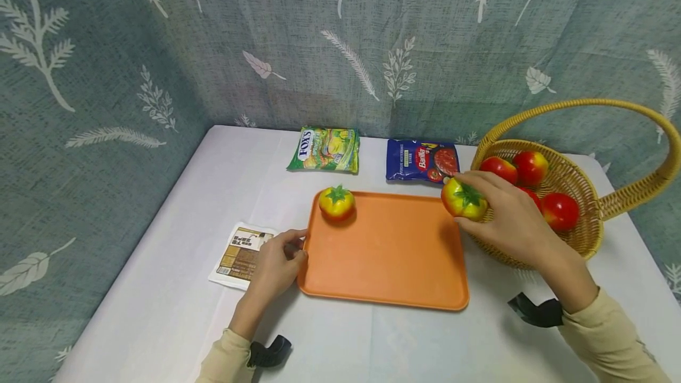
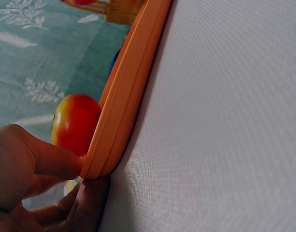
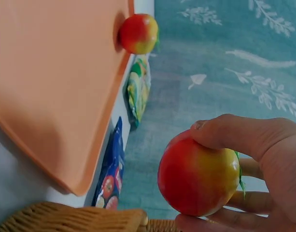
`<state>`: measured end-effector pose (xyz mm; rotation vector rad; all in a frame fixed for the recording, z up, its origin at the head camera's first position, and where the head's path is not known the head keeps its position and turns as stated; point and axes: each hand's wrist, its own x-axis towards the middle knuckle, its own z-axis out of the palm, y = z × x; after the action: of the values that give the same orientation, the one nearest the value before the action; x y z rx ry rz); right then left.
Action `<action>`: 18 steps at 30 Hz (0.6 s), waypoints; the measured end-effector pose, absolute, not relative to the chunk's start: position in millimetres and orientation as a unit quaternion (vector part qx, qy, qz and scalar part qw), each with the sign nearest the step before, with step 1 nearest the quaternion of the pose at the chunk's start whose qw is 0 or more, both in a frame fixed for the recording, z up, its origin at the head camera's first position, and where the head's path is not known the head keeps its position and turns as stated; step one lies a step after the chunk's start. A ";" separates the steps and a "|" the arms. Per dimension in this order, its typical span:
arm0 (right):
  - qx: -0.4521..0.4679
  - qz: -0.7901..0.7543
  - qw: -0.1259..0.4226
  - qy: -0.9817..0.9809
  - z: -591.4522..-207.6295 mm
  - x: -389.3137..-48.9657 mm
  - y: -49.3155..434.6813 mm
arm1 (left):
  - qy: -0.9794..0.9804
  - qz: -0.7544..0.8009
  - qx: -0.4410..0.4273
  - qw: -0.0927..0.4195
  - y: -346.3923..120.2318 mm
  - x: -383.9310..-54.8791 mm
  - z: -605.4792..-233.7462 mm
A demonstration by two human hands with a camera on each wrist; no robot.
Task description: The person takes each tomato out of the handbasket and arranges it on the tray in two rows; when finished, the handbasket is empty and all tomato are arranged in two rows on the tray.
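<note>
My right hand (image 1: 508, 214) grips a red-and-yellow tomato (image 1: 461, 198) with a green leafy top, up over the far right corner of the orange tray (image 1: 393, 247). In the right wrist view this tomato (image 3: 198, 174) sits between thumb and fingers, above the tray's level. A second tomato (image 1: 337, 203) rests in the tray's far left corner. At the tray's left edge, my left hand (image 1: 279, 262) pinches the rim, thumb and fingers on either side of it in the left wrist view.
A wicker basket (image 1: 590, 241) with a tall handle stands at right, holding several red fruits (image 1: 560, 211). Behind the tray lie a green Fox's candy bag (image 1: 327, 149) and a blue Barilla packet (image 1: 420, 161). A white-and-brown packet (image 1: 239, 253) lies left, partly behind my left hand.
</note>
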<state>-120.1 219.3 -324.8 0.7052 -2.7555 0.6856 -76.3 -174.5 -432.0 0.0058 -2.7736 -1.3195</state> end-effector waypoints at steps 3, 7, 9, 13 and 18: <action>0.240 0.232 0.110 -0.936 -326.4 -121.6 214.7 | -0.902 -0.430 0.002 0.037 -174.2 -76.6 -432.3; 0.242 0.234 0.109 -0.935 -328.4 -123.5 209.6 | -0.903 -0.428 0.005 0.036 -173.9 -76.6 -432.2; 0.244 0.237 0.103 -0.935 -329.2 -124.3 207.1 | -0.904 -0.426 0.006 0.035 -173.8 -76.4 -432.3; 0.248 0.241 0.092 -0.934 -331.0 -126.4 202.0 | -0.905 -0.424 0.005 0.036 -173.8 -76.0 -431.8; 0.254 0.250 0.090 -0.930 -333.5 -129.0 196.7 | -0.905 -0.425 0.005 0.036 -174.1 -76.3 -431.2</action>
<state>-129.0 196.7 -333.5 0.7567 -2.7661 0.7423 -76.3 -174.1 -431.2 0.0168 -2.7789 -1.3041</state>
